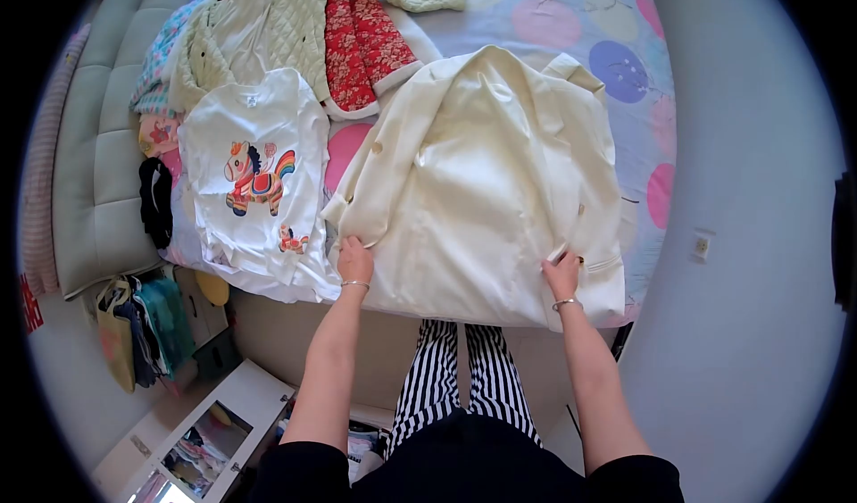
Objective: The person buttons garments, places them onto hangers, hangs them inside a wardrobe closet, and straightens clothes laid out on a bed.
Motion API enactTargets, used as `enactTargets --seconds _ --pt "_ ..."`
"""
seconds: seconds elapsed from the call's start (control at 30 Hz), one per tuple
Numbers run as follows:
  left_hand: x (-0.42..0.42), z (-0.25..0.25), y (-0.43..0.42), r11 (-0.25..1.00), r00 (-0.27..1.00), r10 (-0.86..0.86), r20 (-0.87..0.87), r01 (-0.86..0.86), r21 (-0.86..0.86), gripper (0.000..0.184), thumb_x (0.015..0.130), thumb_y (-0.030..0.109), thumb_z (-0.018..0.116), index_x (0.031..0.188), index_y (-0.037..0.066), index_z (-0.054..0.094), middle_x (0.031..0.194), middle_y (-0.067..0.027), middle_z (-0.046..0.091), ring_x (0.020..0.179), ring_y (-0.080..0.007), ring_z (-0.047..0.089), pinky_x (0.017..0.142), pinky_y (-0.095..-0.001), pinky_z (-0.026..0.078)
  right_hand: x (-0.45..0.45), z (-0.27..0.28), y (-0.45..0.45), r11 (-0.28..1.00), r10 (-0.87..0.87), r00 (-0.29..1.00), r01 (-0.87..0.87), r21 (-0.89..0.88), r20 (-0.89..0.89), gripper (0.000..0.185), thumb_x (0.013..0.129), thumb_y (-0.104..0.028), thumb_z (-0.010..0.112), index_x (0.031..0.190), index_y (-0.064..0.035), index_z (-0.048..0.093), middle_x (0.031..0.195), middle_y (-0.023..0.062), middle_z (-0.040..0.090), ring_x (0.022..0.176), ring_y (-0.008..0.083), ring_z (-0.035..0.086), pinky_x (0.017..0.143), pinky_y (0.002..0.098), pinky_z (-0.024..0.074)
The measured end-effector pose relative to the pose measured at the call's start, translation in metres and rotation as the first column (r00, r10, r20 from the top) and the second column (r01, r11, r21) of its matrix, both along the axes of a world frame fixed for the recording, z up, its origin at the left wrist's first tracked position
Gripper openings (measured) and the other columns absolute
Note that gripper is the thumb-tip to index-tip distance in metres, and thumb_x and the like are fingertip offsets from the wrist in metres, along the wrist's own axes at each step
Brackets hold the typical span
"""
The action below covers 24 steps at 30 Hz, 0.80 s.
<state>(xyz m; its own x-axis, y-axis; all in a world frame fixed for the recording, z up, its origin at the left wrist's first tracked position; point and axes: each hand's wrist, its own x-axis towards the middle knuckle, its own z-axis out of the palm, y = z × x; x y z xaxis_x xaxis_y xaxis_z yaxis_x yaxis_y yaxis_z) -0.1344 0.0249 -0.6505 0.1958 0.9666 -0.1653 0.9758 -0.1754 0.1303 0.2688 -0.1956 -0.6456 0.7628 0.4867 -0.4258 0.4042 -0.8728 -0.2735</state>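
A cream blazer (482, 199) lies spread with its front open on the bed, collar toward the far side and hem at the near edge. My left hand (355, 260) pinches the blazer's front edge on the left, its fingertips partly hidden by the cloth. On the right front, my right hand (561, 274) grips the other edge near a dark button. Left of the blazer is a white T-shirt (201, 137) printed with colourful horses, close to my left hand.
A pale green quilted jacket (268, 43) and a red floral garment (361, 43) lie farther back on the dotted bedsheet (647, 128). A black band (155, 201) rests by the grey headboard (98, 146). Bags (116, 333) hang below left, near a white cabinet (259, 387).
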Motion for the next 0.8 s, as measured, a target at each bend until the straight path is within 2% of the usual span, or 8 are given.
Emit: enactTargets --seconds 0.2,0.3,0.37,0.5,0.57,0.63,0.77,0.8 --pt "-0.029 0.009 0.025 0.988 0.982 0.106 0.158 -0.086 -0.13 0.018 0.084 0.014 0.049 0.095 0.0 0.052 0.077 -0.0186 0.059 0.075 -0.0345 0.06 0.066 -0.0443 0.047 0.06 -0.007 -0.007 0.996 -0.039 0.98 0.055 0.074 -0.197 0.028 0.075 -0.018 0.054 0.095 0.0014 0.057 0.083 0.0198 0.061 0.079 0.0353 0.058 0.077 0.0404 0.0461" --pt "-0.007 0.105 0.03 0.979 0.867 0.145 0.477 -0.197 0.06 0.016 0.088 0.012 0.045 0.095 -0.001 0.053 0.075 -0.0204 0.06 0.075 -0.0355 0.059 0.063 -0.0438 0.044 0.06 0.059 0.004 0.867 -0.105 0.905 0.287 0.408 -0.412 0.023 0.079 -0.011 0.047 0.095 0.0016 0.057 0.084 0.0176 0.063 0.075 0.0268 0.06 0.07 0.0346 0.0457" --pt "0.026 0.193 0.01 0.972 0.739 0.234 0.632 -0.177 -0.153 0.015 0.09 0.011 0.044 0.094 0.001 0.053 0.077 -0.0212 0.059 0.073 -0.0377 0.058 0.059 -0.0427 0.043 0.044 0.129 0.02 0.81 0.037 0.965 0.124 0.574 -0.26 0.024 0.079 -0.008 0.045 0.099 0.0023 0.054 0.083 0.0156 0.062 0.075 0.0224 0.06 0.067 0.0319 0.0459" --pt "0.089 0.195 -0.047 0.946 0.667 -0.151 0.729 0.311 -0.089 0.016 0.09 0.015 0.048 0.098 0.002 0.053 0.075 -0.0163 0.06 0.068 -0.0353 0.058 0.057 -0.041 0.042 -0.016 0.17 0.04 0.81 0.168 0.985 -0.116 0.574 -0.038 0.03 0.082 -0.016 0.049 0.108 -0.0003 0.054 0.091 0.019 0.063 0.079 0.0281 0.061 0.068 0.0351 0.0467" --pt "0.128 0.17 -0.069 0.738 0.767 -0.18 0.616 0.52 -0.431 0.026 0.088 0.018 0.052 0.107 0.002 0.054 0.081 -0.0149 0.062 0.073 -0.0345 0.059 0.062 -0.0422 0.045 -0.041 0.147 0.043 0.969 0.231 0.918 -0.187 0.163 -0.322 0.035 0.083 -0.022 0.053 0.112 -0.0022 0.054 0.097 0.0202 0.063 0.082 0.0324 0.062 0.069 0.0382 0.0483" --pt "0.135 0.118 -0.1 0.387 0.667 -0.57 0.48 0.733 -0.56 0.034 0.085 0.02 0.054 0.116 0.004 0.053 0.092 -0.016 0.063 0.081 -0.0347 0.06 0.071 -0.0404 0.049 -0.062 0.131 0.027 0.836 0.546 0.807 -0.509 0.206 -0.224 0.038 0.082 -0.023 0.057 0.114 -0.0031 0.055 0.086 0.0145 0.064 0.074 0.0235 0.063 0.067 0.0324 0.049" --pt "0.136 0.171 -0.115 0.503 0.63 -0.584 0.513 0.776 -0.38 0.037 0.086 0.019 0.055 0.119 0.004 0.052 0.103 -0.015 0.063 0.088 -0.0284 0.062 0.079 -0.0337 0.049 -0.087 0.162 0.006 0.865 0.486 0.807 -0.389 0.317 -0.337 0.033 0.084 -0.023 0.059 0.109 -0.0013 0.057 0.084 0.0135 0.065 0.071 0.0196 0.064 0.066 0.0309 0.0506" --pt "0.13 0.169 -0.122 0.573 0.7 -0.241 0.672 0.661 -0.484 0.038 0.085 0.022 0.057 0.119 0.004 0.052 0.104 -0.0161 0.063 0.09 -0.0276 0.062 0.079 -0.0338 0.05 -0.092 0.165 -0.001 0.91 0.367 0.796 -0.201 0.362 -0.482 0.031 0.085 -0.021 0.058 0.108 -0.0002 0.058 0.084 0.0127 0.065 0.071 0.0174 0.064 0.065 0.0293 0.0508"
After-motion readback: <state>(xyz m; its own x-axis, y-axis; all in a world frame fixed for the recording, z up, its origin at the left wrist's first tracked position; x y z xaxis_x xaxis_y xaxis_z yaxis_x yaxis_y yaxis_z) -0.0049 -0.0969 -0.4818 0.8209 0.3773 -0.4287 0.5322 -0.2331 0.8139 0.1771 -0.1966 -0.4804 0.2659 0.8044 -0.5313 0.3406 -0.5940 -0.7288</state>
